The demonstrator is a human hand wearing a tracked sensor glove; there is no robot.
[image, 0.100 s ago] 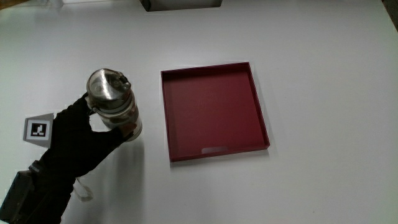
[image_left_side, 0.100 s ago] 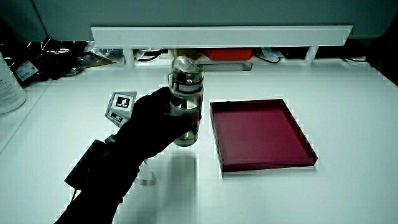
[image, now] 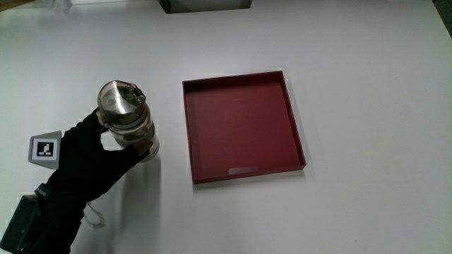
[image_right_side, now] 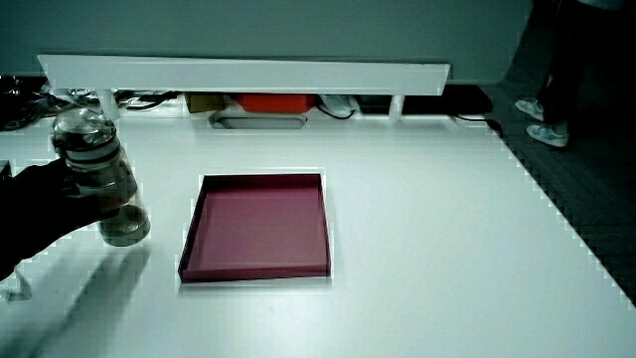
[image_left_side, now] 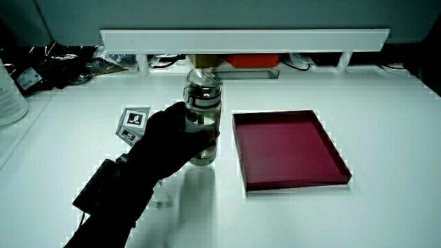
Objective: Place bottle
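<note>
A clear bottle [image: 127,121] with a metal lid stands upright in the hand [image: 95,155], whose fingers wrap around its body. It is beside an empty dark red tray [image: 244,130], on the table or just above it; I cannot tell which. In both side views the bottle [image_left_side: 202,117] [image_right_side: 101,177] is held by the hand [image_left_side: 165,138] [image_right_side: 40,209] a short gap from the tray [image_left_side: 289,148] [image_right_side: 258,224]. The bottle's lower part looks empty and see-through.
A low white partition [image_left_side: 241,38] with cables and an orange item under it runs along the table's edge. A white container [image_left_side: 7,96] stands at another edge. A small white object [image: 95,217] lies by the forearm. A grey box [image: 205,5] sits near the partition.
The bottle, still gripped by the hand, has sunk slightly toward the table. The tray has not moved.
</note>
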